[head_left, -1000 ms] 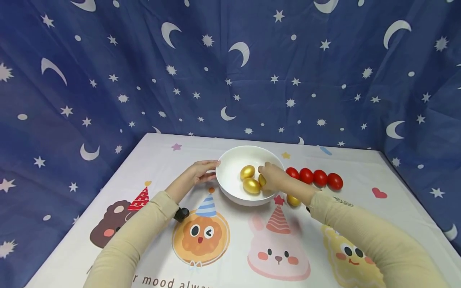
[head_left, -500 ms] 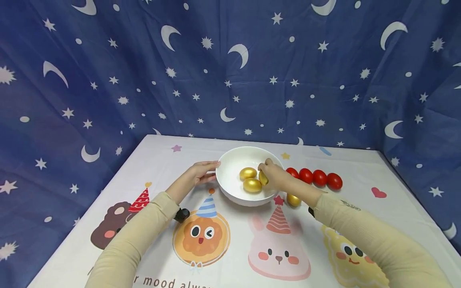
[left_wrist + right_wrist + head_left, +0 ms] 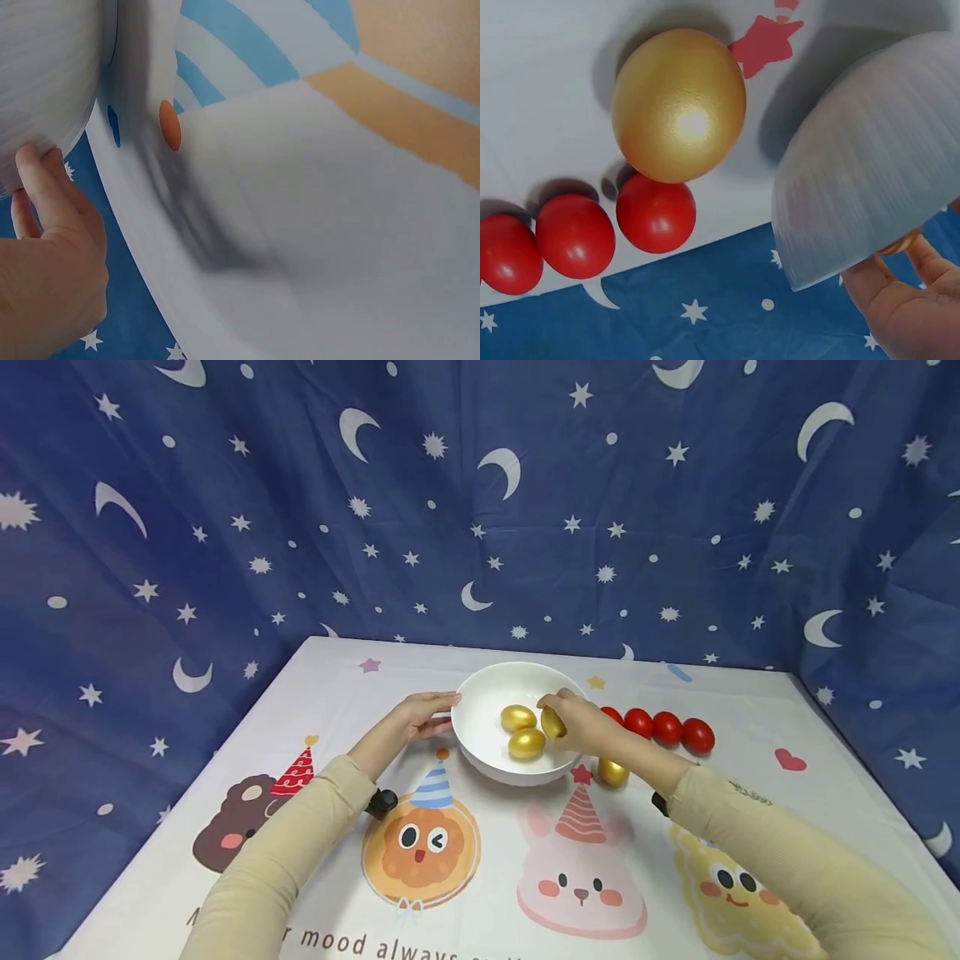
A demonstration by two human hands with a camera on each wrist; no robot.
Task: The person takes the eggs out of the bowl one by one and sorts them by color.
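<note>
A white bowl [image 3: 483, 693] stands on the table, with a golden egg [image 3: 518, 718] and a second golden egg [image 3: 527, 744] lying inside. My right hand [image 3: 585, 723] reaches over the bowl's right rim and pinches another golden egg [image 3: 553, 722] between thumb and fingers. In the right wrist view only a sliver of that held egg [image 3: 900, 241] shows past the bowl wall [image 3: 862, 165]. On the opposite side, my left hand [image 3: 420, 714] touches the bowl with fairly straight fingers. The left wrist view shows those fingers [image 3: 45, 187] against the bowl's outer wall.
One golden egg [image 3: 612, 773] rests on the table right of the bowl, partly behind my right forearm. Several red eggs [image 3: 667, 729] form a row further right. A printed white cloth [image 3: 465, 910] covers the table; a blue star-patterned curtain [image 3: 420, 510] hangs behind.
The pinched golden egg has risen slightly and shifted right with my right hand, a little away from the two eggs in the bowl. My left hand stays at the bowl.
</note>
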